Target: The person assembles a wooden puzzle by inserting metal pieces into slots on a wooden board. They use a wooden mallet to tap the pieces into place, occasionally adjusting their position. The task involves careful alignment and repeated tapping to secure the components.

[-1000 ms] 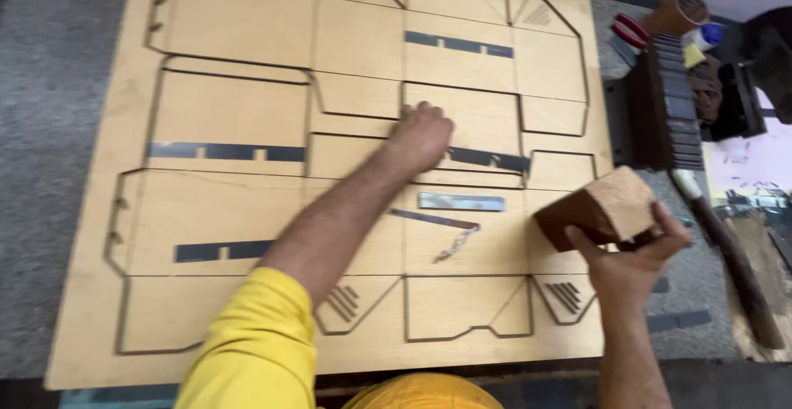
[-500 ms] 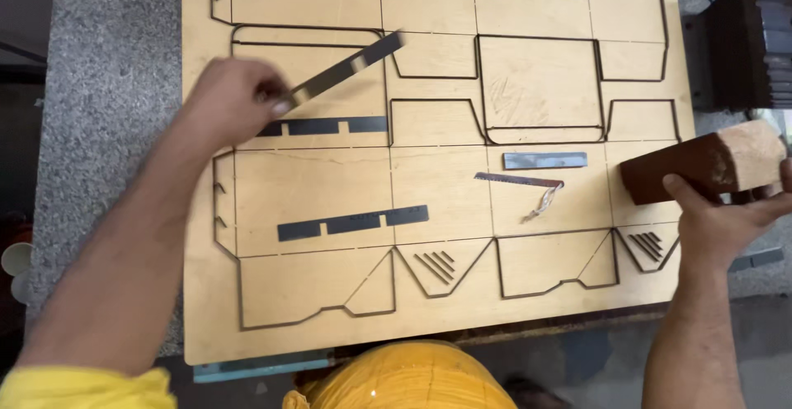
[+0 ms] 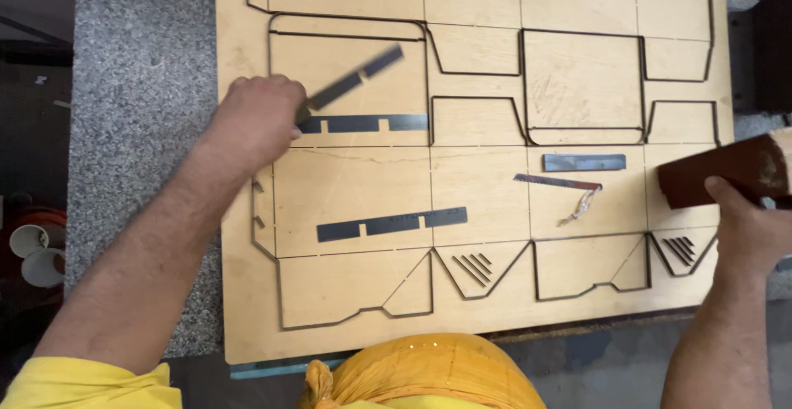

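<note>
Desk [image 3: 140,129]: grey stone, carrying plywood die board [image 3: 487,186]
Left hand [image 3: 256,124]: pinching dark metal strip [image 3: 355,77]
Right hand [image 3: 747,228]: gripping wooden block [image 3: 726,174]

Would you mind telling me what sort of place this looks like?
Probably a die-making workshop for carton cutting. A plywood board slotted with a box outline lies on a speckled bench; the left hand holds a steel strip, and the right hand grips a wooden block.

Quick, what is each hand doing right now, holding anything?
Left hand: closed on a notched dark metal strip, lifted over the plywood die board.
Right hand: closed on a reddish-brown wooden block.
</note>
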